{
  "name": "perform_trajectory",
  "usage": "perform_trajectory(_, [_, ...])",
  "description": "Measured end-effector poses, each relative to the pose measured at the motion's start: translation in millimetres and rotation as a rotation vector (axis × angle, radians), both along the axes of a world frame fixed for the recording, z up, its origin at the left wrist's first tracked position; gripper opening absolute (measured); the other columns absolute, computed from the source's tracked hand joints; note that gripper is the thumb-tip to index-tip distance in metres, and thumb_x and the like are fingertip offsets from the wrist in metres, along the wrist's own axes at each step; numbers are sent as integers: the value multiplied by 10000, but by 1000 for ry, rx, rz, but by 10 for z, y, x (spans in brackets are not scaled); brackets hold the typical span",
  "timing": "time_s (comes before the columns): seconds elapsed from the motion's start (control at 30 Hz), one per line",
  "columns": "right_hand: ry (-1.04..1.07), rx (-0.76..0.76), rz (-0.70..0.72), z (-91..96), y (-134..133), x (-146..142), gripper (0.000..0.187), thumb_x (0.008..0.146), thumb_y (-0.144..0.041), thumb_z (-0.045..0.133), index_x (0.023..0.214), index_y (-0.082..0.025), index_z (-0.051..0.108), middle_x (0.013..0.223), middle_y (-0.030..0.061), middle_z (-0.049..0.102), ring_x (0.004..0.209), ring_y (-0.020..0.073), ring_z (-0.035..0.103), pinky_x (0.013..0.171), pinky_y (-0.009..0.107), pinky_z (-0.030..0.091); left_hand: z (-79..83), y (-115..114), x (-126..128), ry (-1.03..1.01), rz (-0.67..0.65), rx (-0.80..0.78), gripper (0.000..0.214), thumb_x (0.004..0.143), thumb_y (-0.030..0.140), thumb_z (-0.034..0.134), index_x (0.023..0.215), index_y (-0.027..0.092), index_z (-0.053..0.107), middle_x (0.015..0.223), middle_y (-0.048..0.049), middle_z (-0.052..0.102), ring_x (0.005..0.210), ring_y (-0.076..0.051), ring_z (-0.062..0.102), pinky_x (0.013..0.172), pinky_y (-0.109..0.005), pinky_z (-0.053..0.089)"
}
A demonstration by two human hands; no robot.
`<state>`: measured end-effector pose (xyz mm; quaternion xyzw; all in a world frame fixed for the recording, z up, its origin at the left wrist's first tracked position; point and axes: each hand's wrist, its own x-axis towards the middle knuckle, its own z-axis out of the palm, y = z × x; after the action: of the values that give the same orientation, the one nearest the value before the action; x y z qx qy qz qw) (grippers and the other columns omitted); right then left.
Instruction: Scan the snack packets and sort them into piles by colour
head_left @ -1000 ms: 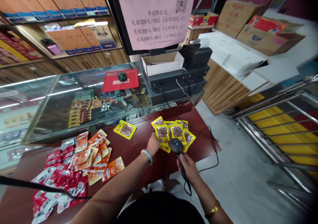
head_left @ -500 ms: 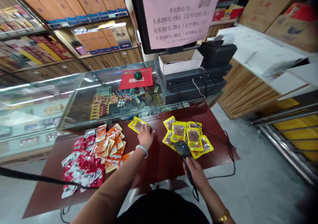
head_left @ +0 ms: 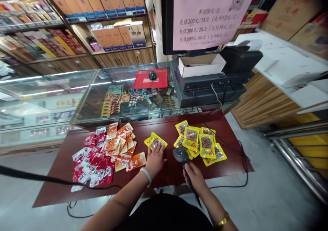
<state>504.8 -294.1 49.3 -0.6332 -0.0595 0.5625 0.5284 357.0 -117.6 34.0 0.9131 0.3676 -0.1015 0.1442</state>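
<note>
my left hand (head_left: 155,159) lies flat and unclenched, fingertips pressed on top of a single yellow packet (head_left: 150,140). the packet lies flat on the dark red surface (head_left: 167,171), about mid-surface, between the orange packets (head_left: 120,145) on its left and the yellow pile (head_left: 199,143) on its right, and it touches neither. there is a white bangle (head_left: 147,175) on that wrist.

my right hand (head_left: 196,177) is clenched around the handle of a black barcode scanner (head_left: 180,154). the scanner's head is up and has a small blue light on top, just beside the near-left edge of the yellow pile. i can't tell if the head touches the surface. the scanner cable (head_left: 232,184) runs off the right end of the surface and loops back. there is a gold bangle (head_left: 222,220) on that wrist.

red packets (head_left: 91,163) are heaped at the left end, overlapping the orange ones. a second black cable (head_left: 38,178) crosses the near-left corner.

behind the surface is a glass case (head_left: 77,98) with a red mouse pad (head_left: 160,82) and a mouse (head_left: 152,75) on top. a black till unit (head_left: 212,86) sits to the right of it, with a pink sign (head_left: 210,12) hanging above. someone stands behind the sign, mostly hidden.
</note>
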Motion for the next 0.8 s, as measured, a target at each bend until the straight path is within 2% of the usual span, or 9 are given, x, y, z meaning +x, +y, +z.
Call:
perform_trajectory(0.07, [-16,5,19,-11,-2,-3,527,727,-714,635,840,-208,542,539,-79,521,375,61,423,346,161,308,118,68,18,-25,-64,46,571,911,216,452,1480,242,402,1504,-96,458,1401,-265,372,1211,-479,94])
perform_trajectory(0.13, [-37,11,34,-3,-8,4,522,737,-716,622,799,-207,523,532,-79,514,373,59,417,345,161,307,197,262,84,12,-57,104,528,910,170,422,1431,242,476,1483,-101,476,1387,-286,381,1204,-492,88])
perform_trajectory(0.23, [-68,12,43,45,-25,20,524,741,-720,610,751,-208,496,519,-80,501,366,55,406,342,161,301,211,588,190,106,-60,127,488,888,200,487,1373,178,530,1479,-157,456,1411,-341,322,1187,-543,78])
perform_trajectory(0.33, [-78,-3,38,105,-61,28,523,729,-720,614,771,-210,505,507,-83,496,359,58,399,339,166,299,154,743,200,184,-46,77,440,794,258,648,1208,118,607,1306,-210,572,1314,-347,432,1127,-505,251])
perform_trajectory(0.43, [-63,-17,9,132,-112,27,523,721,-718,620,804,-212,513,515,-84,499,365,63,408,342,167,296,78,697,108,224,97,-28,534,675,304,773,1136,117,580,1114,-203,654,1118,-331,589,953,-428,422])
perform_trajectory(0.53, [-38,-18,-2,122,-151,23,538,720,-725,618,840,-210,523,536,-82,509,377,62,421,350,166,303,-29,542,10,137,318,-260,530,704,361,767,1130,144,537,1015,-151,705,957,-276,672,792,-321,471])
perform_trajectory(0.63, [-18,-11,23,113,-155,28,561,719,-735,615,885,-204,547,538,-79,515,371,61,416,349,167,300,-145,366,-13,-35,521,-477,443,747,345,746,1086,161,527,1045,-112,717,926,-218,691,705,-243,464])
perform_trajectory(0.7, [-17,11,49,126,-139,39,570,727,-741,605,898,-199,555,534,-77,519,367,61,416,349,169,302,-188,268,19,-113,576,-529,392,754,290,738,1061,158,533,1042,-104,719,924,-203,693,701,-228,463])
perform_trajectory(0.8, [-31,61,90,167,-99,65,561,741,-746,590,852,-198,545,526,-74,517,360,60,412,348,173,308,-170,184,107,-184,566,-533,383,734,256,744,1042,146,545,994,-101,720,886,-205,691,707,-239,471])
